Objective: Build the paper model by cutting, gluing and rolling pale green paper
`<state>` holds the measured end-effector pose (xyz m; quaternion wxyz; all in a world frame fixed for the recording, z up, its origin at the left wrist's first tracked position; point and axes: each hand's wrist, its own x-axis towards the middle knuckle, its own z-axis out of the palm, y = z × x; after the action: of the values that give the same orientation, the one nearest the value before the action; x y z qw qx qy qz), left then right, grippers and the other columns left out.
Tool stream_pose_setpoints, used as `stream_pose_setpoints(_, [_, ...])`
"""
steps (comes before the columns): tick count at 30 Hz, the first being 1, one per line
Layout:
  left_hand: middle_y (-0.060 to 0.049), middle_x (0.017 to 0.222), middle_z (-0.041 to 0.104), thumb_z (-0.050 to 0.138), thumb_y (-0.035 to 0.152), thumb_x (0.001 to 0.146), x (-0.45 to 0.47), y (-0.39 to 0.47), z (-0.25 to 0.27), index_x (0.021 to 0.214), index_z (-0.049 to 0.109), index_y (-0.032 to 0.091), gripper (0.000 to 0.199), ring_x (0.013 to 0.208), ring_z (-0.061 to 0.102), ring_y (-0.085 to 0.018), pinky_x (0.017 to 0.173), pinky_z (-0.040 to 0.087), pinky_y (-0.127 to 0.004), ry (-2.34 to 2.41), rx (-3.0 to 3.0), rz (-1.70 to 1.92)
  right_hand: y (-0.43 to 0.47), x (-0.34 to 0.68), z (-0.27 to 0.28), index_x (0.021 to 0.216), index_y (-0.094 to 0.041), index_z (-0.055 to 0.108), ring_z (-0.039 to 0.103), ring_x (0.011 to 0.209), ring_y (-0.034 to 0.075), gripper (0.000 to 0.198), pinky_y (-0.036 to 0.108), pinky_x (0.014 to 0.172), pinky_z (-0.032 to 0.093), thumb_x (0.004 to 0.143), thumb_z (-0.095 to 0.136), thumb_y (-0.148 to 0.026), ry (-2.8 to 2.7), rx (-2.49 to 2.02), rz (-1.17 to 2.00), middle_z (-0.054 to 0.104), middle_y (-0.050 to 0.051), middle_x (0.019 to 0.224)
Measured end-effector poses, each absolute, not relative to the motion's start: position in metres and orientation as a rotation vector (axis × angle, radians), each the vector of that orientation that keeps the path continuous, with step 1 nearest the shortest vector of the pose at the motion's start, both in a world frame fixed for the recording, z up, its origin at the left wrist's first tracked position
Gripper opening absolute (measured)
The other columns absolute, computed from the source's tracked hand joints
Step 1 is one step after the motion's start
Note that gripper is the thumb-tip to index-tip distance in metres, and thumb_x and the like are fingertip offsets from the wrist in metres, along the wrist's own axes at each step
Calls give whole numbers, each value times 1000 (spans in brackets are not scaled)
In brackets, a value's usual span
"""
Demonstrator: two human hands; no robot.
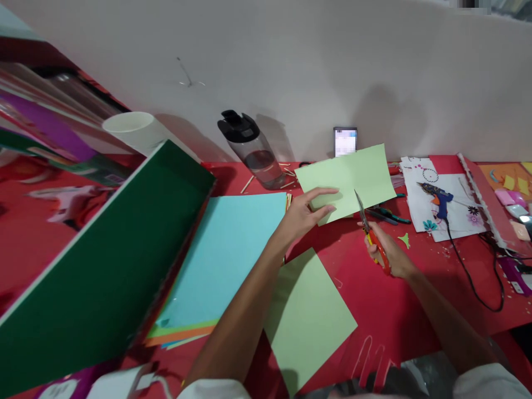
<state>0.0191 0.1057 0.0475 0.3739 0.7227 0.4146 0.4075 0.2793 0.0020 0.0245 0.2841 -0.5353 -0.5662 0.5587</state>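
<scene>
My left hand [305,213] pinches a light green sheet of paper [361,172] at its left side, fingers and thumb closed on it, and the sheet is raised above the table. My right hand [390,252] grips scissors [380,252] with red and yellow handles. Their blades point up and overlap the lower edge of the sheet; I cannot tell whether they have cut into it. A second light green sheet [311,321] lies flat below my left hand. Near my right hand is a small green paper scrap [404,240].
Coloured paper [224,244] is stacked to the left, beside a dark green board [124,249]. A water bottle [253,152] and a phone [345,141] stand by the wall. Pliers [390,215] lie behind my right hand. A blue glue gun [438,199] with a cord rests at right.
</scene>
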Motion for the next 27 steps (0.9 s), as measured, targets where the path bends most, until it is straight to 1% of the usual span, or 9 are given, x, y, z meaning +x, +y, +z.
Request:
stream_pose_setpoints(3, [-6, 130, 76, 75, 52, 91, 19, 105, 48, 125, 75, 28, 41, 106, 73, -24, 88, 59, -35, 1064, 1842, 1049, 2, 280, 26, 150, -30, 48, 46, 61, 11, 59, 22, 53, 38, 92, 63, -36, -1555, -1410, 1478, 55, -3, 84])
stream_pose_setpoints(9, [-6, 128, 77, 76, 51, 91, 20, 106, 47, 123, 76, 28, 40, 96, 73, -22, 77, 59, -31, 1057, 1828, 1059, 1, 281, 32, 152, -32, 44, 48, 67, 12, 59, 22, 58, 40, 95, 58, -31, -1627, -1373, 1463, 55, -1, 91])
stream_pose_setpoints(12, [-7, 126, 77, 76, 50, 91, 21, 105, 47, 123, 76, 27, 40, 95, 73, -21, 75, 59, -31, 1041, 1831, 1067, 1, 281, 34, 153, -33, 43, 49, 68, 13, 59, 22, 58, 39, 95, 59, -33, -1653, -1373, 1475, 56, 0, 92])
stream_pose_setpoints(17, [-7, 125, 77, 76, 47, 91, 22, 106, 47, 122, 76, 27, 37, 91, 73, -20, 67, 57, -28, 1022, 1827, 1061, 1, 281, 32, 153, -33, 41, 46, 68, 13, 57, 23, 58, 39, 99, 56, -39, -1672, -1370, 1442, 54, 1, 94])
stream_pose_setpoints(19, [-6, 126, 77, 76, 47, 92, 22, 106, 47, 123, 75, 27, 37, 92, 73, -20, 68, 57, -28, 1031, 1832, 1053, 1, 281, 31, 152, -33, 42, 45, 68, 13, 55, 23, 58, 38, 99, 55, -38, -1672, -1366, 1431, 53, 1, 94])
stream_pose_setpoints(24, [-7, 127, 77, 75, 48, 91, 22, 105, 49, 122, 76, 26, 38, 110, 72, -26, 80, 59, -33, 1039, 1850, 1058, 1, 281, 29, 149, -35, 45, 44, 67, 13, 52, 23, 57, 37, 98, 57, -43, -1640, -1359, 1439, 52, 0, 91])
stream_pose_setpoints(26, [-7, 127, 77, 75, 49, 91, 22, 104, 50, 122, 76, 26, 39, 108, 73, -25, 80, 59, -32, 1039, 1847, 1059, 1, 280, 31, 148, -35, 45, 43, 66, 13, 53, 23, 57, 36, 98, 58, -45, -1632, -1365, 1443, 52, 0, 92])
stream_pose_setpoints(27, [-7, 127, 77, 75, 50, 91, 22, 104, 50, 122, 76, 26, 39, 103, 73, -24, 77, 59, -31, 1039, 1845, 1058, 1, 280, 33, 148, -35, 46, 43, 66, 13, 52, 24, 57, 37, 98, 58, -46, -1630, -1371, 1448, 52, 0, 92])
